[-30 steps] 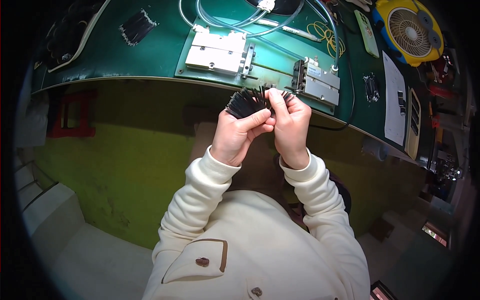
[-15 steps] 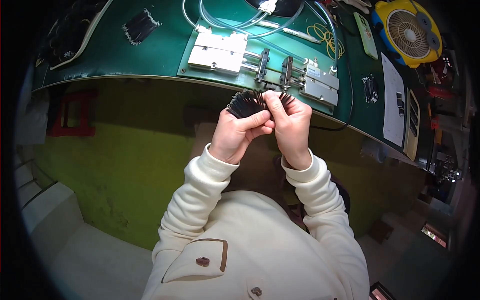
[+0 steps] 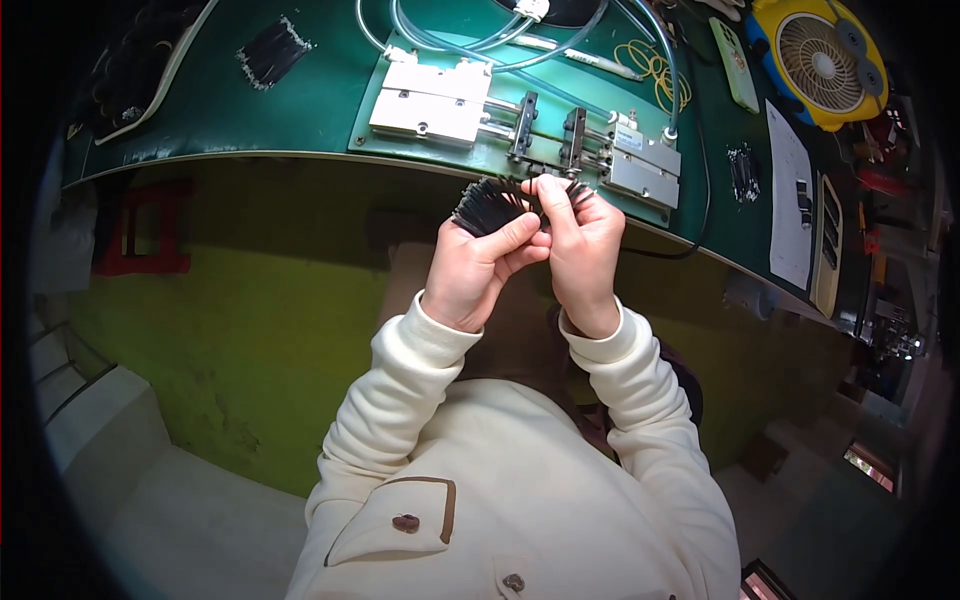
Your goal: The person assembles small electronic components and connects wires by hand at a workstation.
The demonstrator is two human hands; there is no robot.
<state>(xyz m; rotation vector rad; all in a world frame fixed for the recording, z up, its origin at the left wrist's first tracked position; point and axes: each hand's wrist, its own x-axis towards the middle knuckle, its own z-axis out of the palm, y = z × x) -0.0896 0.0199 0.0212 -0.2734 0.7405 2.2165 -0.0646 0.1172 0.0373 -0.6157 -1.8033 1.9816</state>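
Note:
A fanned bundle of short thin black wires (image 3: 488, 207) with pale tips is gripped between the thumb and fingers of my left hand (image 3: 465, 268). Beside it, my right hand (image 3: 586, 245) is closed on several more black wires (image 3: 580, 190), whose ends stick out past the thumb. Both hands meet just off the near table edge. Right beyond them stands a fixture with two silver pneumatic slide blocks (image 3: 430, 103) and dark jaws (image 3: 573, 140) facing each other. Neither hand touches it.
On the green table (image 3: 200, 125) lie a pile of black wires (image 3: 273, 52) at left and a smaller pile (image 3: 743, 172) at right. Clear air hoses (image 3: 450, 50), a white pen (image 3: 590, 62), a phone (image 3: 735, 68), a paper sheet (image 3: 787, 200) and a yellow fan (image 3: 822, 65) surround the fixture.
The wires at my right hand have spread slightly further from the left bundle, and my right thumb has shifted a little to the right. My left hand keeps its grip.

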